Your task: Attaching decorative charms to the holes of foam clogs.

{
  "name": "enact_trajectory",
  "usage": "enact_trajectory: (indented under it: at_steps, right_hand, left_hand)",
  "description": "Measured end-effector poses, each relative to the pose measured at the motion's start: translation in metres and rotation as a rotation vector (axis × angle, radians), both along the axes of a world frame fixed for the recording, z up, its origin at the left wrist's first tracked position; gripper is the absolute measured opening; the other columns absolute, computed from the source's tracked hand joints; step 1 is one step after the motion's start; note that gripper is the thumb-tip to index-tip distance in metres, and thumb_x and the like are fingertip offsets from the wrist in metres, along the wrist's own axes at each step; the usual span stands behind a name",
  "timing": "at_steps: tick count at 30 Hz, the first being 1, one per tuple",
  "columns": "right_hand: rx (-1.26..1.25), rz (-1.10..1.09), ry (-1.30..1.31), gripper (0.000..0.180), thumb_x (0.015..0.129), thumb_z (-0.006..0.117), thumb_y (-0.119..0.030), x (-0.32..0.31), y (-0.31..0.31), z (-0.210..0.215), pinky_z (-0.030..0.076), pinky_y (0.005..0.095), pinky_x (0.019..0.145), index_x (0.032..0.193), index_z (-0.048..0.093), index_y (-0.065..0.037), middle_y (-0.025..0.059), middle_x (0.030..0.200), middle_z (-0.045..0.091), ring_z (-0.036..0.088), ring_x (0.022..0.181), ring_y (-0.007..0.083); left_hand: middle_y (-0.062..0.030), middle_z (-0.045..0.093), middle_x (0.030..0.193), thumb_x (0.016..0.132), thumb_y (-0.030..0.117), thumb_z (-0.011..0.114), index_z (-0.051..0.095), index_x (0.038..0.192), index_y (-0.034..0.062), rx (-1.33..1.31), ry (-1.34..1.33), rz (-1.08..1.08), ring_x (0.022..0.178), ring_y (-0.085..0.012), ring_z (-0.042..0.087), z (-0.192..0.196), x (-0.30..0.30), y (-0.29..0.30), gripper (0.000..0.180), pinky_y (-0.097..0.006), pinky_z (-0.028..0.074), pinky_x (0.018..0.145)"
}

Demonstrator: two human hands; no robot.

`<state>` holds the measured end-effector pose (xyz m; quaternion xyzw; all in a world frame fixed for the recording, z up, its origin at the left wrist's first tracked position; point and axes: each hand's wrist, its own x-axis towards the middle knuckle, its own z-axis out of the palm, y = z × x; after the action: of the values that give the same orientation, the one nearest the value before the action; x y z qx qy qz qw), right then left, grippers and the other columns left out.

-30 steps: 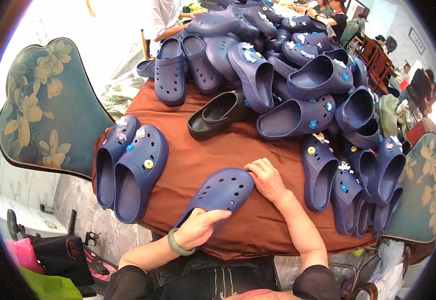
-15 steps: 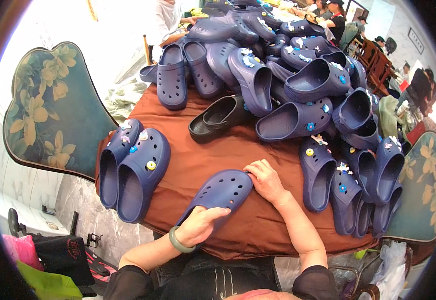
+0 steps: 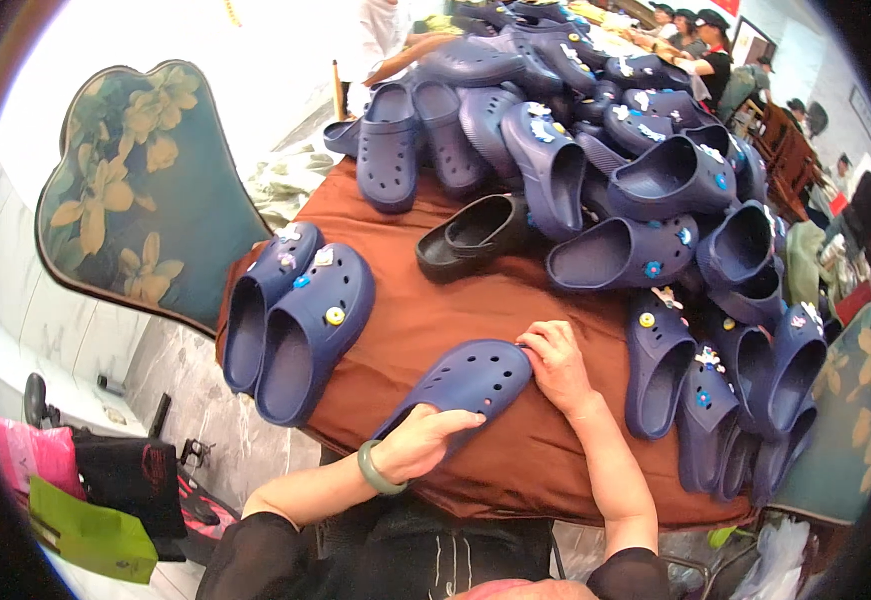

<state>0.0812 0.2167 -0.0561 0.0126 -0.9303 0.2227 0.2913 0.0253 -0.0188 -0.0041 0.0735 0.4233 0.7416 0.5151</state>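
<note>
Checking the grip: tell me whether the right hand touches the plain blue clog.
Touching. The head view shows the right hand with fingertips pressed on the toe of the plain blue clog.

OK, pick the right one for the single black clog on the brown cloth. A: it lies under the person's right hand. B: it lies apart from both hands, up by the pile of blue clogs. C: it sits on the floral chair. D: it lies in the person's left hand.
B: the black clog lies by the blue pile, clear of both hands; the left hand and right hand hold a plain blue clog.
</note>
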Motion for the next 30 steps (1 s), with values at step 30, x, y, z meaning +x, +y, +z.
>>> enact_trajectory:
  at_steps: [30]
  right_hand:
    - [0.096,-0.128,0.163,0.018,0.075,0.066,-0.003,0.005,-0.012,0.025,0.032,0.0402,0.089,0.089,0.06,-0.012,0.0018,0.085,0.059,0.053,0.091,0.0213]
  left_hand:
    - [-0.0046,0.059,0.119,0.085,-0.002,0.059,0.056,0.122,0.0002,0.022,0.025,0.024,0.107,-0.0137,0.055,-0.005,0.004,0.002,0.037,-0.03,0.042,0.097]
